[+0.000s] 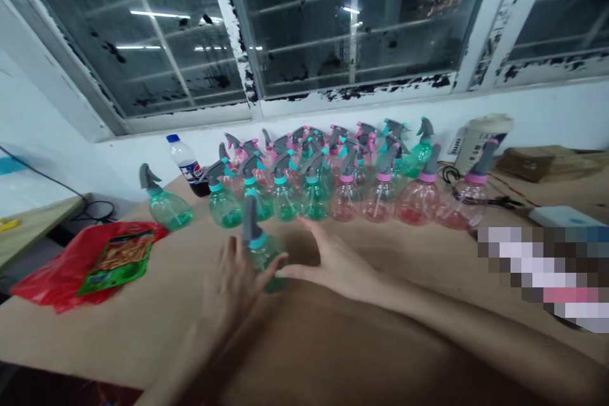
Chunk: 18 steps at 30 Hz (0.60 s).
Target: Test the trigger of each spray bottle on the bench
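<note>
1. A green spray bottle (271, 249), grey-headed and teal-collared, is set just in front of the bottle cluster (314, 198), left of its middle.
2. It is clasped loosely by the left hand (235, 276), whose thumb is laid across the front; the hand is blurred by motion.
3. The right hand (340, 263) is held spread and empty, in front of the cluster, its thumb pointed at the bottle; whether the bottle is touched by it cannot be told.
4. In the cluster's front row, green bottles are lined up on the left, pink ones on the right.
5. Left of the cluster, a lone green sprayer (170, 208) is seen, with a red bag (57, 269) and a snack packet (121, 257) nearer.
</note>
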### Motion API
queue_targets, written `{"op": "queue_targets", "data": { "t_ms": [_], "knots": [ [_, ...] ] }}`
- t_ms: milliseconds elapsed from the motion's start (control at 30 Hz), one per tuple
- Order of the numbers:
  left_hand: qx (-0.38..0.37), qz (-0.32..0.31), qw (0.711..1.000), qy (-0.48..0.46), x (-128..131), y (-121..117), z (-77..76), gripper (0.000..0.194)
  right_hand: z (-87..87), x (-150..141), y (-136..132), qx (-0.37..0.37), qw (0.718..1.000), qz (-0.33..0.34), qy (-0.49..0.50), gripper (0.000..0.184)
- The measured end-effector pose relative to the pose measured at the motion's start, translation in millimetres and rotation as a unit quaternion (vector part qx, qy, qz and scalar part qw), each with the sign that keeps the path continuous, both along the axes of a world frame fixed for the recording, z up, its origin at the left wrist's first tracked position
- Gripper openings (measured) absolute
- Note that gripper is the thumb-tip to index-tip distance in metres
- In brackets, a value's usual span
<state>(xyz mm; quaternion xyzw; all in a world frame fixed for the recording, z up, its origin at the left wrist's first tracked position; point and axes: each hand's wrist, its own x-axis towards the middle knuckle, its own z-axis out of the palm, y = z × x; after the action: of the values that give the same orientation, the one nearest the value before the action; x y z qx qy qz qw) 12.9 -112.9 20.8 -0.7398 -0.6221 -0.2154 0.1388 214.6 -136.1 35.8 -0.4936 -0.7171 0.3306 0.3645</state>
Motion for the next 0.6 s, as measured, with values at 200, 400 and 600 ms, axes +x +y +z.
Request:
{"op": "queue_targets", "data": {
  "t_ms": [200, 400, 600],
  "knots": [
    [-0.144, -0.113, 0.983, 0.008, 111, -10, 6.6, 0.039, -1.9, 21, 9, 0.111, 0.975, -0.13, 0.142, 0.091],
    [-0.151, -0.222, 0.962, -0.055, 150, -19, -6.2, 0.086, -11.1, 67, 10, 0.156, 0.95, -0.19, 0.191, 0.04],
    [-0.16, -0.361, 0.912, -0.11, 138, -33, -31.2, 0.076, -15.9, 98, -3, 0.152, 0.968, -0.155, 0.127, 0.023]
  ]
}}
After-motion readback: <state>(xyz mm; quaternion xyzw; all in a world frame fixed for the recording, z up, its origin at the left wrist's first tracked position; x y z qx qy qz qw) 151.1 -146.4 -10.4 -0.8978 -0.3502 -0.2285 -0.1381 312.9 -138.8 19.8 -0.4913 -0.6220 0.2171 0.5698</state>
